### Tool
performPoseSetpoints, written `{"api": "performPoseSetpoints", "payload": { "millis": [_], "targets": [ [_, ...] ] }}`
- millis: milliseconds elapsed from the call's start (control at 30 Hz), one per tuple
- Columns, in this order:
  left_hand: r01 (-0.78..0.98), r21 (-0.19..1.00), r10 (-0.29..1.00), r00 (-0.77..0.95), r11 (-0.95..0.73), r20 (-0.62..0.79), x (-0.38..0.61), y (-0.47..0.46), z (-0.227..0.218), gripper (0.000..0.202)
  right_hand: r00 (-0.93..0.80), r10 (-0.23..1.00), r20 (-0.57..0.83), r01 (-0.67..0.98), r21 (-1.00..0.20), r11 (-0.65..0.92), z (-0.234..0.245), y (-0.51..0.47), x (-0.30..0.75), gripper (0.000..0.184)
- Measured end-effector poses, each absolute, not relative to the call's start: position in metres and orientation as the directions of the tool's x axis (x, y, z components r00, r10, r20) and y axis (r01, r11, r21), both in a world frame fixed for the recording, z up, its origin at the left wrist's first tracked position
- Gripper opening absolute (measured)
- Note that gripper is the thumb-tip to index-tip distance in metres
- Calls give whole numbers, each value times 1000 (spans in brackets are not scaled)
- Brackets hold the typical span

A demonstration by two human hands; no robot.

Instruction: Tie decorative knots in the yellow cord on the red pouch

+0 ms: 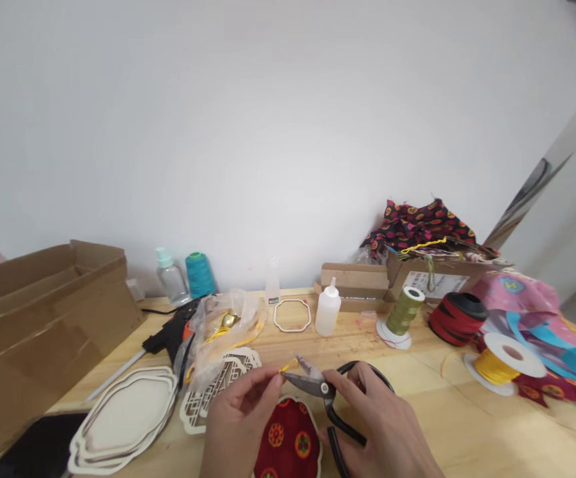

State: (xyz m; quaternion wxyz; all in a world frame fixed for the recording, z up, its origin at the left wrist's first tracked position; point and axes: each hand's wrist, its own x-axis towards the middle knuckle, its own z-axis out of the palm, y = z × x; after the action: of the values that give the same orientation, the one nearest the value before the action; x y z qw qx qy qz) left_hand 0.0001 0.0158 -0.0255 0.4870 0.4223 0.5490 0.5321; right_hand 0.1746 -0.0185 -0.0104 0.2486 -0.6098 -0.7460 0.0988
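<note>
My left hand [241, 415] pinches a short piece of yellow cord [288, 365] just above a red patterned fabric piece in a pale frame [288, 438]. My right hand [377, 425] grips black-handled scissors [318, 385], fingers through the loops. The scissor blades point left and meet the yellow cord right by my left fingertips. Both hands hover low over the wooden table [417, 392] near its front edge.
Cut wooden frames [123, 418] lie at the left beside a cardboard box [44, 318] and a glue gun [171, 335]. A white glue bottle [328, 309], green thread spool [405, 312], red ribbon roll [457, 318], yellow cord spool [502, 362] and patterned cloth [417, 226] sit behind and right.
</note>
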Motion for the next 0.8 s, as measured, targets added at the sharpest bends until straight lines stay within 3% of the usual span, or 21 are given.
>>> {"api": "performPoseSetpoints", "payload": {
  "millis": [233, 533, 800],
  "targets": [
    [109, 990, 968, -224, -92, 114, 3, 13, -14, 10, -88, 963, 254, 845, -493, 207, -11, -21, 171, 47],
    [36, 997, 978, -201, 69, -61, 3, 15, -17, 21, -73, 975, 211, 842, -511, 173, -12, -22, 168, 50],
    [-11, 996, 977, -196, 87, -87, 3, 15, -17, 23, -97, 984, 150, 831, -531, 163, -9, -20, 170, 50]
  ]
}}
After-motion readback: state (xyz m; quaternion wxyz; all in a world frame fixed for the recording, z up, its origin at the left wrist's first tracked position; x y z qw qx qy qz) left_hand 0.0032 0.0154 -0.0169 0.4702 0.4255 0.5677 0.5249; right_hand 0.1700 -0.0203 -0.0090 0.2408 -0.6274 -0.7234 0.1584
